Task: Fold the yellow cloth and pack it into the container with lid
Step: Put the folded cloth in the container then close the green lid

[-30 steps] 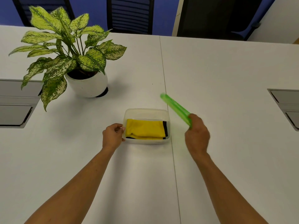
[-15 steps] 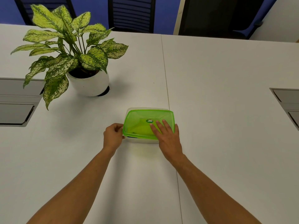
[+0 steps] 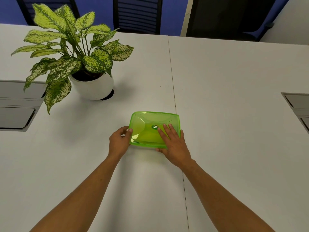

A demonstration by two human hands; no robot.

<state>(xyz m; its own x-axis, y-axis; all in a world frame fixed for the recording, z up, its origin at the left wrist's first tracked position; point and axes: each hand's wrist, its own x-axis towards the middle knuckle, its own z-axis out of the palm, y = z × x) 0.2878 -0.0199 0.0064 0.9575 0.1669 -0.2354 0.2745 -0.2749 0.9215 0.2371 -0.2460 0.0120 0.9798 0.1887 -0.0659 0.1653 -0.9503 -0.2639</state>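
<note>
A translucent green lid lies flat over the clear container in the middle of the white table. The container and the yellow cloth inside it are almost wholly hidden under the lid; only a yellowish tint shows through. My left hand grips the container's left edge, thumb and fingers at the lid's rim. My right hand lies flat on the lid's near right part, fingers spread toward the round logo, thumb under the front edge.
A potted plant in a white pot stands at the back left. Grey cable hatches sit in the table at the far left and far right. Dark chairs stand behind the far edge.
One second ago my right hand held the lid upright beside the container with the yellow cloth showing. The lid now covers the container and my right hand presses on it.
</note>
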